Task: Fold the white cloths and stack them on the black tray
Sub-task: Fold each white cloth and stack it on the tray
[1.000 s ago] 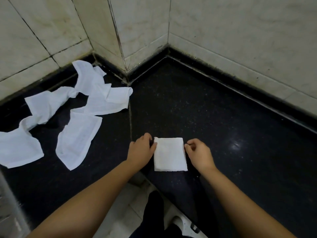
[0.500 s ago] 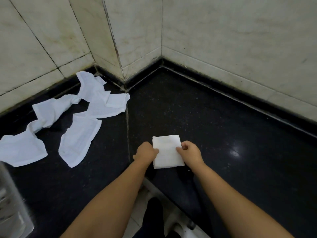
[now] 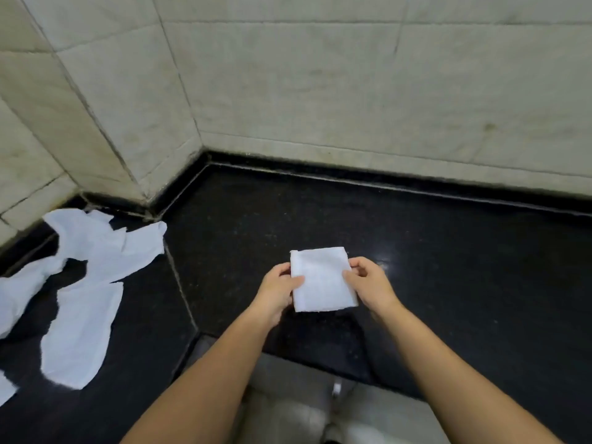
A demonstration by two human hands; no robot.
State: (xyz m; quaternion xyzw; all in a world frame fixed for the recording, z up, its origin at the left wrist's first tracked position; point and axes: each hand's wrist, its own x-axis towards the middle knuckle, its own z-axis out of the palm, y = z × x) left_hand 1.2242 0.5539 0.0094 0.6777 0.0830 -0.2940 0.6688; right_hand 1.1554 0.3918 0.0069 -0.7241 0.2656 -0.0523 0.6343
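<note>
A small folded white cloth (image 3: 322, 280) is lifted a little above the black stone counter (image 3: 448, 267). My left hand (image 3: 278, 291) pinches its left edge with the thumb on top. My right hand (image 3: 371, 283) pinches its right edge the same way. Several unfolded white cloths (image 3: 83, 283) lie crumpled on the counter at the left. No black tray is in view.
Pale tiled walls (image 3: 320, 91) close the counter at the back and left, meeting in a corner. The counter's front edge runs below my forearms, with a light floor (image 3: 288, 405) beneath.
Both hands went from resting beside the folded cloth to pinching its edges and lifting it off the counter. The view has swung to the right.
</note>
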